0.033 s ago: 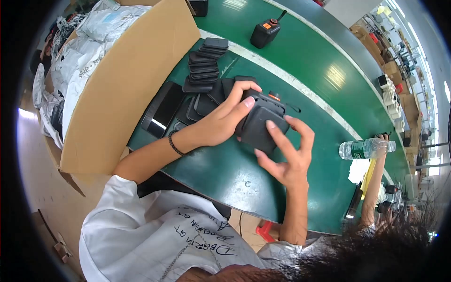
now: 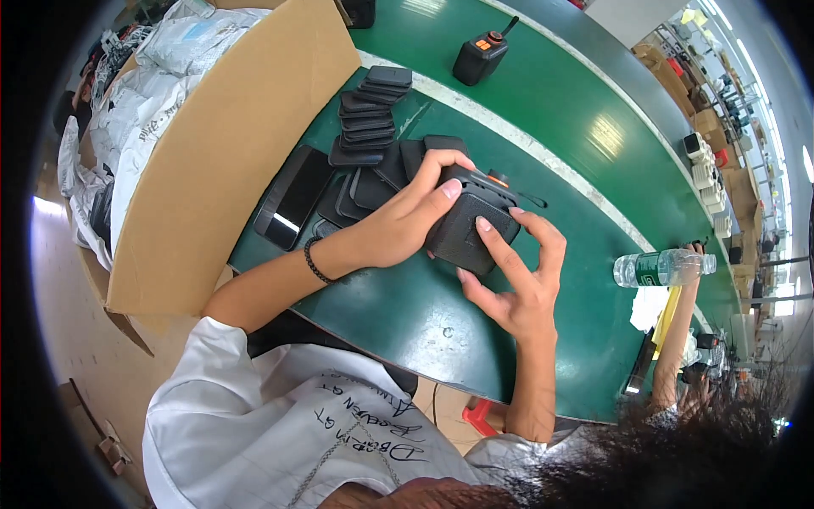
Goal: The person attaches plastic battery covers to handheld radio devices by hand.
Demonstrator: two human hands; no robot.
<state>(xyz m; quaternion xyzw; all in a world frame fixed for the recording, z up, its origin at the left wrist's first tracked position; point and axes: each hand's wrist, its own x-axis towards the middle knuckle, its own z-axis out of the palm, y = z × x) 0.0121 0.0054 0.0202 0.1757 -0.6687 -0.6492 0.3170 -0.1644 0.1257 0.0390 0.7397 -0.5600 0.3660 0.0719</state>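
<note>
In front of me is a black boxy device [image 2: 482, 181] with an orange knob on top and a short strap, tilted with its front up. My left hand [image 2: 398, 222] is closed around its left side, thumb on the upper edge of the front. A black rounded-square cover [image 2: 460, 239] with a textured face lies flush on that front. My right hand [image 2: 527, 293] grips at the cover's right and lower edges, its index fingertip pressing on the face. Beside my left forearm lie several flat black covers [image 2: 370, 188], and a stack of similar covers [image 2: 365, 131] stands beyond them.
An open cardboard box [image 2: 229, 161] with white plastic packages is at the left. A black phone [image 2: 294, 195] lies alongside it. A similar device [image 2: 480, 58] stands farther back on the green table [image 2: 381, 331]. At right are a water bottle [image 2: 657, 269] and another person's arm [image 2: 674, 339].
The black cover, slightly raised and askew on the device before, now sits flatter against its front. Both hands stay almost in place, with the device slightly turned.
</note>
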